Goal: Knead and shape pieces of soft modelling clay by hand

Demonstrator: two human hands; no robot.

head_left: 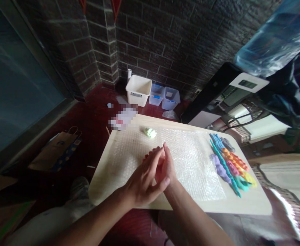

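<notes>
My left hand and my right hand are pressed palm to palm above a sheet of bubble wrap on a pale board. The fingers lie straight against each other. A small reddish bit shows at their left edge, but what is between the palms is hidden. A pale green clay lump lies on the wrap beyond the hands. At the right of the board is a row of several coloured clay strips in blue, purple, orange, pink, teal and yellow.
On the red floor by the brick wall stand a white basket and two clear boxes. A brown paper bag lies at the left. A black stand and a blue water bottle are at the right.
</notes>
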